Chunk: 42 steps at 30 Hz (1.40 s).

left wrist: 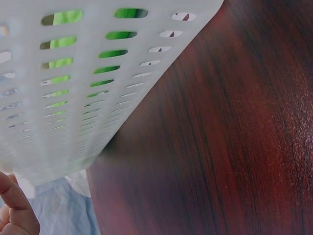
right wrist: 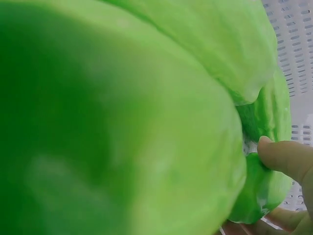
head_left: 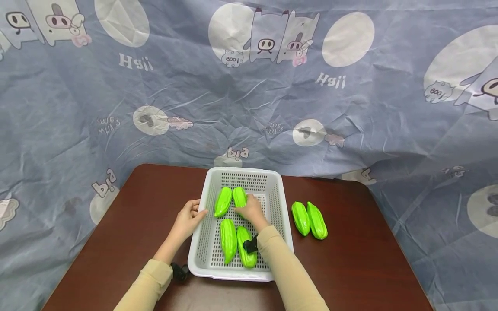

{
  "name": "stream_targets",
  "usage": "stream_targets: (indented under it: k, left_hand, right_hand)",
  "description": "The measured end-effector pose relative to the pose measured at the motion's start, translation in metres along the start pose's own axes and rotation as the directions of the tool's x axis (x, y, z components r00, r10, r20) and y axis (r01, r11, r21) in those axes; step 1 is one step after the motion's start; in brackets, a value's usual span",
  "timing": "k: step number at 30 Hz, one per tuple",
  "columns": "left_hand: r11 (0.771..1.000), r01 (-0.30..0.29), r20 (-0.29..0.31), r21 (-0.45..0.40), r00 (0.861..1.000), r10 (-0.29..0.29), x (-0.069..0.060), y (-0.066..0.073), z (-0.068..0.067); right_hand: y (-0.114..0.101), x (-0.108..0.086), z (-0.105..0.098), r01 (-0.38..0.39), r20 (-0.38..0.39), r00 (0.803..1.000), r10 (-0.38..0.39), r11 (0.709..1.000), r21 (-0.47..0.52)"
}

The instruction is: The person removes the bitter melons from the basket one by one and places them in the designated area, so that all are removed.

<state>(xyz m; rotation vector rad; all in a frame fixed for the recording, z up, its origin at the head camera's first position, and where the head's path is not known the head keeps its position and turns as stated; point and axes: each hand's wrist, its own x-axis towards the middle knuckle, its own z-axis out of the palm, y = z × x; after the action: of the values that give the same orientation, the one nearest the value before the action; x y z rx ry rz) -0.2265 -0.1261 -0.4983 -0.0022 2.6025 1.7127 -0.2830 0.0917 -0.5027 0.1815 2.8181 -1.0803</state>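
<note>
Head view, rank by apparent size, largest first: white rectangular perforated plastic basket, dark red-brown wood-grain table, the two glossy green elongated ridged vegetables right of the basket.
1. Dark red-brown table
2. White plastic basket
3. Left green vegetable and right green vegetable: too alike to rank

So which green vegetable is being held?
The back-right one in the basket: it alone is gripped by the fingers of the right hand.

Your right hand (head_left: 253,213) hides part of the green gourd (head_left: 240,195) at the basket's (head_left: 225,274) twelve o'clock. In the left wrist view, the eight-o'clock edge crops your left hand (left wrist: 18,211). In the right wrist view, your nearest gourd (right wrist: 112,127) blurs, cropped at nine o'clock.
</note>
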Motion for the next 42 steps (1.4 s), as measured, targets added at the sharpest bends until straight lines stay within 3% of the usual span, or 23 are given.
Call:
stream_targets:
  k: [13,21,34,42]
  left_hand:
    - [1.0,-0.001,-0.007,-0.005,1.0,0.001,-0.004,0.0,0.004]
    - [1.0,-0.002,0.005,-0.009,1.0,0.002,-0.005,-0.001,0.003]
    - [1.0,-0.006,0.001,0.022,1.0,0.005,-0.003,-0.002,-0.001]
    - [1.0,-0.013,0.003,0.012,1.0,0.013,-0.001,0.0,-0.001]
  right_hand:
    - [0.007,-0.007,-0.008,-0.007,-0.012,1.0,0.008,0.999,0.034]
    - [0.003,-0.009,-0.023,0.007,-0.036,0.999,-0.005,0.998,0.066]
    - [-0.009,-0.019,-0.062,0.087,-0.054,0.995,-0.079,0.981,0.174]
    - [-0.012,-0.03,-0.103,0.098,-0.13,0.989,-0.072,0.973,0.209]
